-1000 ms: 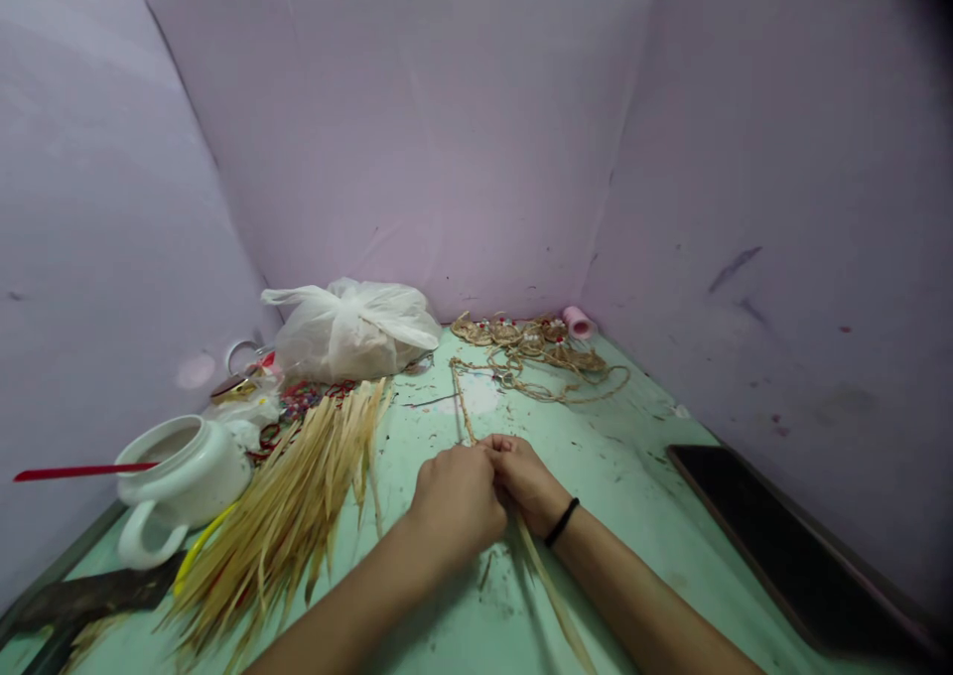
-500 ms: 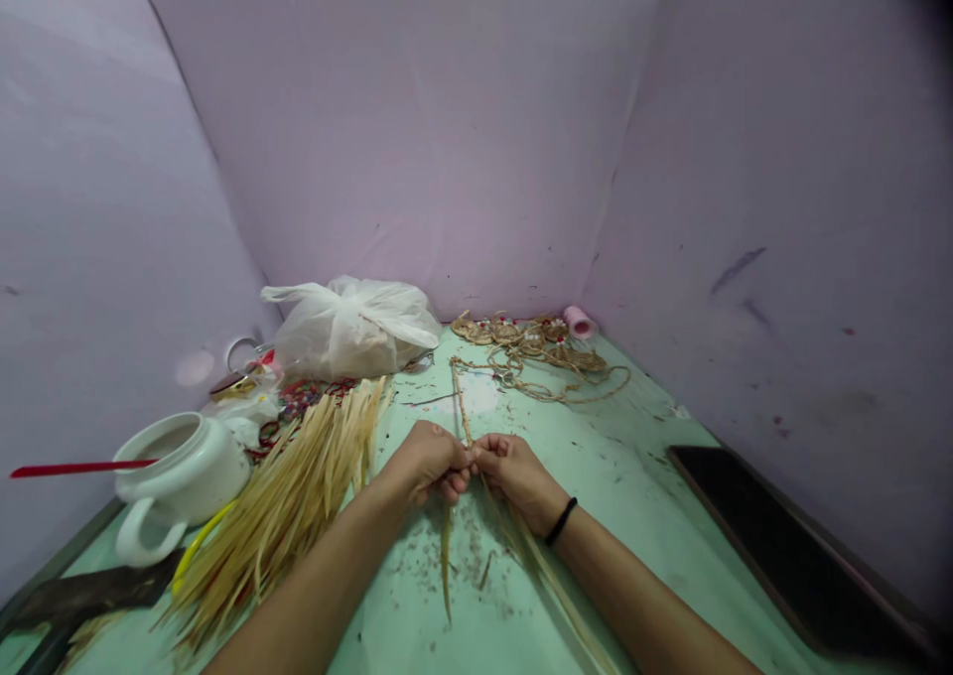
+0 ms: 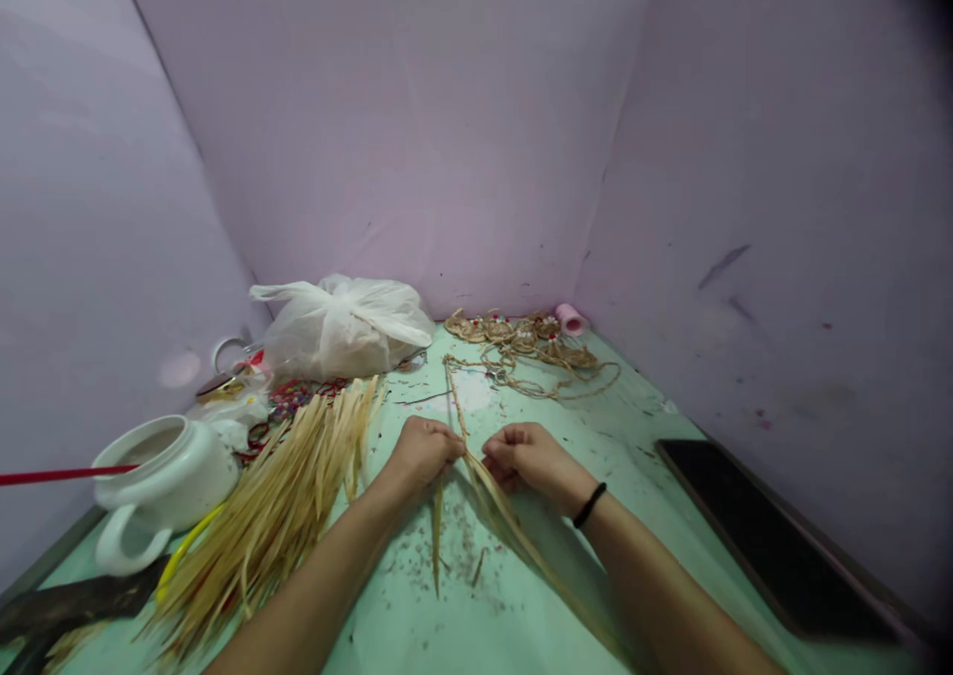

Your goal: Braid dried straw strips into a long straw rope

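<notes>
My left hand [image 3: 426, 455] is closed, pinching a thin twisted straw cord [image 3: 458, 412] at its lower end. Out of that pinch, long loose straw strands [image 3: 532, 551] run down to the right and pass below my right forearm. One shorter strip [image 3: 437, 546] hangs beneath the left hand. My right hand [image 3: 532, 465], with a black band at the wrist, is curled just right of the cord and apart from the left hand. Whether its fingertips hold a strand is hidden.
Left of my arm lies a bundle of dry straw strips [image 3: 283, 496], beside a white pot [image 3: 179, 481] with a red stick. Behind are a knotted plastic bag [image 3: 342, 328], beaded straw pieces [image 3: 521, 333] and a pink spool [image 3: 571, 320]. A dark flat slab [image 3: 766, 536] lies right.
My right hand has moved away from the left, to the right. The left hand keeps its pinch on the cord, and the loose strands now spread between the hands. The view has shifted slightly.
</notes>
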`<act>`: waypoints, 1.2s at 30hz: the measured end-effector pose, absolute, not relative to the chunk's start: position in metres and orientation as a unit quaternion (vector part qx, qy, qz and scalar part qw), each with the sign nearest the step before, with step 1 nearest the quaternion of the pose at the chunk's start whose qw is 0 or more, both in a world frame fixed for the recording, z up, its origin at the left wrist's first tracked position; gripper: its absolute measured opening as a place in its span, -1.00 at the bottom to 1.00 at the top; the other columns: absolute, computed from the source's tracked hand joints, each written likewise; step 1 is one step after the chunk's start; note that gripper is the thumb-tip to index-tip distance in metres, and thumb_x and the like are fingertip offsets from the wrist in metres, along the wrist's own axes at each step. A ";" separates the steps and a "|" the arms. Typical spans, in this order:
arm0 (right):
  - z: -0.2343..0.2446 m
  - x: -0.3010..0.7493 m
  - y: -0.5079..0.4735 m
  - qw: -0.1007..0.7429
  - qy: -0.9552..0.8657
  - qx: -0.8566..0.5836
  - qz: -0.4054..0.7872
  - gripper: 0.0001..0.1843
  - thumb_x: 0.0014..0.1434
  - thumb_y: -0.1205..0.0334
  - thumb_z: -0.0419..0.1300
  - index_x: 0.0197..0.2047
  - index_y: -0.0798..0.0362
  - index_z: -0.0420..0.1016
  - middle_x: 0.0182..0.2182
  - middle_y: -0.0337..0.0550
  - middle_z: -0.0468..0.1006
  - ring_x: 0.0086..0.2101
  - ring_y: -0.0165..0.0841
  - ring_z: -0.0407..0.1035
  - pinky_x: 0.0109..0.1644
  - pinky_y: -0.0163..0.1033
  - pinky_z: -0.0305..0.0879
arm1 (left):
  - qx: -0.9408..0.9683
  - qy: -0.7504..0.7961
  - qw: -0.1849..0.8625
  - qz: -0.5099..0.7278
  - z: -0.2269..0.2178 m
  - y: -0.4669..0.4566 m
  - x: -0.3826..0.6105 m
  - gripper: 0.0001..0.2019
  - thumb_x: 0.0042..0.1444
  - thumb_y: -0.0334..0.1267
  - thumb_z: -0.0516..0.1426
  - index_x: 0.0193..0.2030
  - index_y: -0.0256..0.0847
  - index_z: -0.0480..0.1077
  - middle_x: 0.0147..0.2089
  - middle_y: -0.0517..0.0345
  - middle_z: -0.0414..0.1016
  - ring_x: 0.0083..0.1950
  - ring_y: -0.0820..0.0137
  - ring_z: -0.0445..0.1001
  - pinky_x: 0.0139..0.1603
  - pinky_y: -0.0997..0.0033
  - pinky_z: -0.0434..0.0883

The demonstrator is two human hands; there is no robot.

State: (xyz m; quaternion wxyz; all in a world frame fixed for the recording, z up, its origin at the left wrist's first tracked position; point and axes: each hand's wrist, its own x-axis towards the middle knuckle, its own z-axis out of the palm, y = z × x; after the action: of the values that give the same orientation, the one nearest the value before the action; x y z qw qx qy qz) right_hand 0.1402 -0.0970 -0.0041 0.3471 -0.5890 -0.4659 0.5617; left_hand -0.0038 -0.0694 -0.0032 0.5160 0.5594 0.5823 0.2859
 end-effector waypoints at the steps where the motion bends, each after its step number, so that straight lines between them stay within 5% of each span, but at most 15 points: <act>1: -0.001 0.148 -0.097 0.353 -0.479 -0.607 0.526 -0.89 -0.11 0.34 0.10 -0.62 0.15 0.29 -0.66 -0.20 0.43 -0.69 -0.55 0.20 -0.63 -0.45 0.09 | 0.545 0.578 0.539 0.279 -0.004 -0.069 -0.005 -0.95 -0.30 -0.39 0.08 -0.66 -0.32 0.32 -0.82 0.32 0.11 -0.78 0.63 -0.03 -0.74 0.58 -0.09; 8: -0.010 0.177 -0.135 0.267 -0.587 -0.606 0.466 -0.80 -0.10 0.18 0.14 -0.60 0.13 0.31 -0.73 -0.28 0.30 -0.69 -0.56 0.09 -0.64 -0.43 -0.02 | 0.527 0.548 0.599 0.251 -0.015 -0.070 -0.008 -0.92 -0.28 -0.32 0.09 -0.65 -0.28 0.27 -0.82 0.33 0.11 -0.82 0.63 -0.08 -0.81 0.57 -0.18; 13: -0.021 0.178 -0.161 0.191 -0.672 -0.595 0.397 -0.74 -0.21 0.09 0.24 -0.57 0.14 0.42 -0.64 -0.22 0.40 -0.61 -0.52 0.16 -0.57 -0.43 0.00 | 0.537 0.553 0.588 0.244 -0.017 -0.069 -0.006 -0.91 -0.26 -0.34 0.07 -0.67 -0.28 0.25 -0.82 0.33 0.10 -0.83 0.63 -0.09 -0.81 0.57 -0.18; 17: -0.014 0.177 -0.171 0.148 -0.698 -0.611 0.341 -0.86 -0.19 0.20 0.20 -0.54 0.09 0.48 -0.63 -0.23 0.45 -0.60 -0.50 0.21 -0.55 -0.43 0.01 | 0.544 0.548 0.589 0.237 -0.018 -0.068 -0.006 -0.91 -0.26 -0.32 0.09 -0.64 -0.27 0.26 -0.82 0.32 0.13 -0.83 0.63 -0.08 -0.82 0.57 -0.18; 36: -0.011 0.179 -0.172 0.135 -0.735 -0.580 0.323 -0.83 -0.18 0.30 0.07 -0.56 0.11 0.49 -0.66 -0.23 0.42 -0.62 -0.51 0.20 -0.55 -0.44 0.01 | 0.549 0.559 0.581 0.220 -0.017 -0.069 -0.003 -0.93 -0.26 -0.34 0.08 -0.60 -0.31 0.31 -0.82 0.30 0.17 -0.84 0.64 -0.09 -0.80 0.57 -0.17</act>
State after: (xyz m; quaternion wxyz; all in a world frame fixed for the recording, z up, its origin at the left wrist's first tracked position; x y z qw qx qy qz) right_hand 0.1792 -0.1718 -0.0111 0.1347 -0.5802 -0.7354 0.3231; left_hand -0.0029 -0.0688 -0.0169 0.5806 0.5491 0.5594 0.2200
